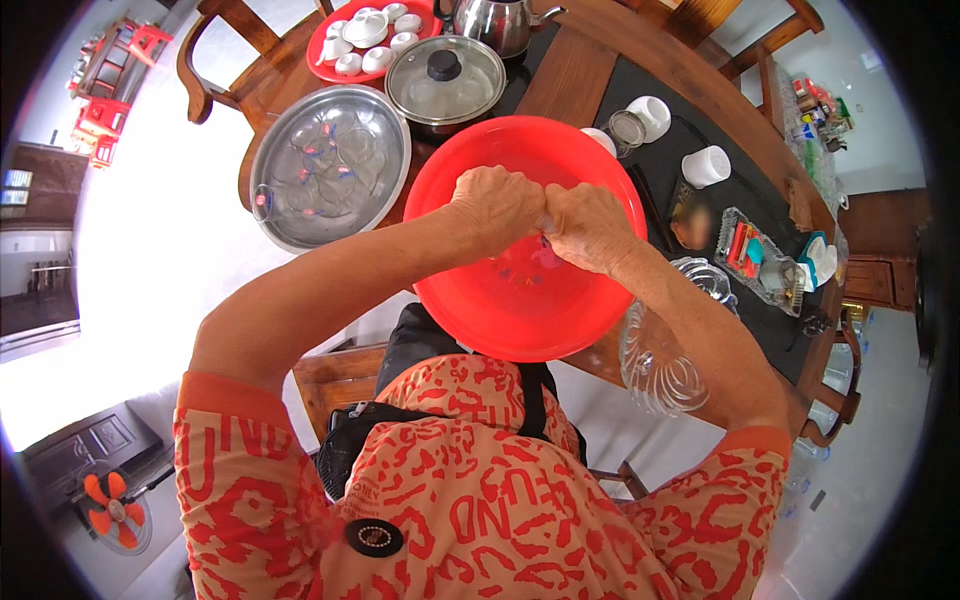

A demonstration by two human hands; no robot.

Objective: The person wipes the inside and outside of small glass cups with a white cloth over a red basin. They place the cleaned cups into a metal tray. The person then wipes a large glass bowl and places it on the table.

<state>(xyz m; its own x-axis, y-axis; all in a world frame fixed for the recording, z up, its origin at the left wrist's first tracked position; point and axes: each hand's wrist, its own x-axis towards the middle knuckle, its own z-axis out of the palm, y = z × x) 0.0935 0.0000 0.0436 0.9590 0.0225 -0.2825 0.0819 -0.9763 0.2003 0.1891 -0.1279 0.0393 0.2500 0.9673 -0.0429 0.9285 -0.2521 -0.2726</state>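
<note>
Basin [530,325] lies below our left hand [497,205] and right hand [590,228], meeting, fingers curled closed; anything held, we cannot tell.

The left hand [500,203] and right hand [588,228], both curled, meet above the red basin [540,325]. The metal tray [388,130], left of the basin, contains glasses [355,150]. The lidded pot [445,92] stands between the tray and the kettle [497,25].

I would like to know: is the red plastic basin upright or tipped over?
Upright. The red plastic basin has its mouth facing up; its inside shows around the left hand and right hand.
</note>
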